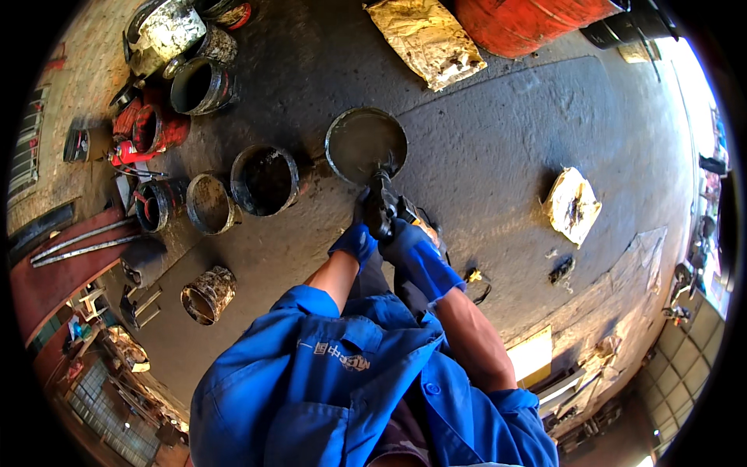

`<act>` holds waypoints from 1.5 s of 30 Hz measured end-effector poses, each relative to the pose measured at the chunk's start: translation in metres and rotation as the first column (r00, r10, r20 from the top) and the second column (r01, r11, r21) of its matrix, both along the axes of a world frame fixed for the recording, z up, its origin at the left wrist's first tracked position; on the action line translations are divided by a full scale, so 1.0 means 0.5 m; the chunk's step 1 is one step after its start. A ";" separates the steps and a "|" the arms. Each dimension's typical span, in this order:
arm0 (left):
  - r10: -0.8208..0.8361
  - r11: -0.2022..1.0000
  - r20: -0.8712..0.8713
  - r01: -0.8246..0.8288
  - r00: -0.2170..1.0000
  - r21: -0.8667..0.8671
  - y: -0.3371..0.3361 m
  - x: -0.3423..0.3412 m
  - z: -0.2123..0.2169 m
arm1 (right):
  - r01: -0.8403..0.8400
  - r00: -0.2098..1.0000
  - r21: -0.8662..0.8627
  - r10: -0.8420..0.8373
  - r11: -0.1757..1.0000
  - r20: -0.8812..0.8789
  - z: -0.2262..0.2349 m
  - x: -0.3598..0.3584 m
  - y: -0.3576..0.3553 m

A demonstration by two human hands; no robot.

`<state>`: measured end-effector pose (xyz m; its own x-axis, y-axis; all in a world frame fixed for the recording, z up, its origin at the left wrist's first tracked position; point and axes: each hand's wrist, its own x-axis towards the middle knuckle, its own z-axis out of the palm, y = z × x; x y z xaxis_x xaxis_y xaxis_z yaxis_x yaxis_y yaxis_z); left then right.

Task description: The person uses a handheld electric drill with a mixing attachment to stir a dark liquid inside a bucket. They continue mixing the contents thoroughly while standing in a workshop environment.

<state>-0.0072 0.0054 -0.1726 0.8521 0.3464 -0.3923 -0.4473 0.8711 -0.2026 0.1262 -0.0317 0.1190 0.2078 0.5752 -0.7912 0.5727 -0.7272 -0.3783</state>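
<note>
Above the dark floor (482,156), a black hand-held power tool (380,214) is held ahead of the body, its far end positioned at the mouth of a round bucket (328,152) containing grey-brown liquid (358,140). The tool is gripped by the blue-gloved right hand (416,253), fingers closed around it. The blue-gloved left hand (358,240) is placed against the tool's left side; its fingers are largely hidden, and their closure cannot be told. Left of the bucket, a black-stained pail (295,175) is noted; to the right, a crumpled pale sack (573,206).
</note>
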 end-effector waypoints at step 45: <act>0.123 0.991 -0.374 -0.134 0.919 -0.004 0.016 -0.010 0.186 | -0.115 0.991 0.010 0.116 0.993 -0.074 -0.137 -0.021 0.000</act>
